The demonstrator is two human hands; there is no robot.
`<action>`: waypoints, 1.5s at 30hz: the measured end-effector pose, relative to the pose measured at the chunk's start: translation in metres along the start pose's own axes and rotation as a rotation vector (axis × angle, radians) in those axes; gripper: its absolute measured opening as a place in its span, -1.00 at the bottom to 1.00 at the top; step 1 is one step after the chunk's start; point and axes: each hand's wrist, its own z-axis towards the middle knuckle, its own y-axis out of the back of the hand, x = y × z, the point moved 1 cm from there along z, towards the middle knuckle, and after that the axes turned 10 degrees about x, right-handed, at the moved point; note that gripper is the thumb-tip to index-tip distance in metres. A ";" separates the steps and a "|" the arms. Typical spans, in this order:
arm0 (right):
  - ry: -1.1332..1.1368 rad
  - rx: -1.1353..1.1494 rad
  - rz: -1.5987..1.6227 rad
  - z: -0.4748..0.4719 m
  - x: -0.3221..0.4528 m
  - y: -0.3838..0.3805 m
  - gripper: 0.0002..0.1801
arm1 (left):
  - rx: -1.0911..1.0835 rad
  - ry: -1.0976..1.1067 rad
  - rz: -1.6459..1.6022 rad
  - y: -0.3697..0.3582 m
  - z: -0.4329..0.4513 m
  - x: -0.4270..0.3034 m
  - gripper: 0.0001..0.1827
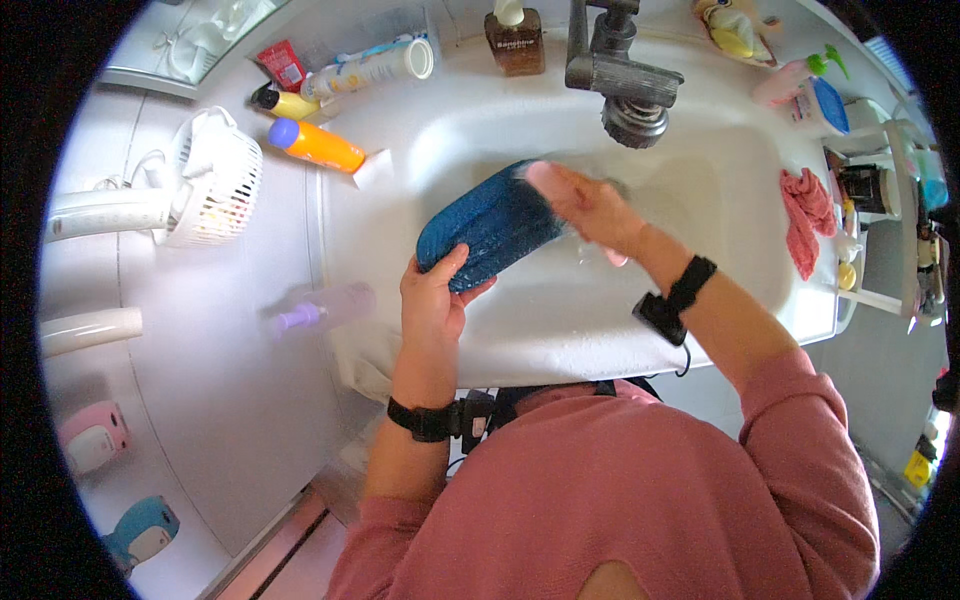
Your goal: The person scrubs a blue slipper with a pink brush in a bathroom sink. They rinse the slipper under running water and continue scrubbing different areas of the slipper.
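My left hand grips the near end of a wet, dark blue, long rounded fabric item, thumb on top and fingers beneath. The item is tilted above the white sink basin; whether it is a slipper or something else is unclear. My right hand is at its far end, blurred by motion. It is closed around a pink object, perhaps a brush, mostly hidden by the palm and fingers. Behind my hands, the dark faucet overhangs the basin.
On the left ledge lie an orange bottle and a white tube. A brown pump bottle stands at the back rim. A pink cloth drapes the right rim. A white basket and a purple-topped bottle are left.
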 end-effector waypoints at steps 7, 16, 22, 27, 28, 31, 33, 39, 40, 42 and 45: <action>0.089 -0.208 -0.173 0.003 -0.022 -0.012 -0.51 | 0.107 -0.070 -0.049 -0.003 -0.033 -0.012 -0.54; -0.388 -0.463 1.144 -0.057 -0.008 0.012 -0.70 | 0.293 -0.010 -0.178 -0.003 -0.034 -0.004 -0.56; -0.131 -0.746 1.354 -0.070 -0.004 0.018 -0.71 | 0.388 0.089 0.024 -0.016 -0.030 0.006 -0.47; 0.063 -0.796 1.291 -0.101 0.004 0.041 -0.71 | 0.459 -0.115 0.612 -0.024 -0.003 0.004 -0.36; 0.087 -0.795 1.266 -0.106 0.009 0.044 -0.73 | 0.432 -0.164 0.657 -0.032 -0.001 0.005 -0.27; 0.148 -0.714 1.191 -0.116 0.006 0.051 -0.75 | 0.375 -0.560 1.058 -0.062 0.004 0.001 -0.16; 0.191 -0.662 1.120 -0.121 0.006 0.054 -0.77 | 0.488 -0.595 1.120 -0.082 0.011 -0.001 -0.09; 0.233 -0.417 0.976 -0.117 0.023 0.060 -0.53 | 0.807 -0.553 0.963 -0.125 0.019 -0.007 -0.07; 0.231 -0.389 0.941 -0.115 0.025 0.060 -0.46 | 0.849 -0.430 0.784 -0.131 0.017 -0.007 -0.14; 0.184 -0.370 0.799 -0.110 0.024 0.061 -0.36 | 0.792 -0.450 0.869 -0.127 0.019 -0.008 -0.17; 0.086 -0.348 0.678 -0.106 0.028 0.057 -0.32 | 0.705 -0.548 1.018 -0.115 0.023 -0.002 -0.31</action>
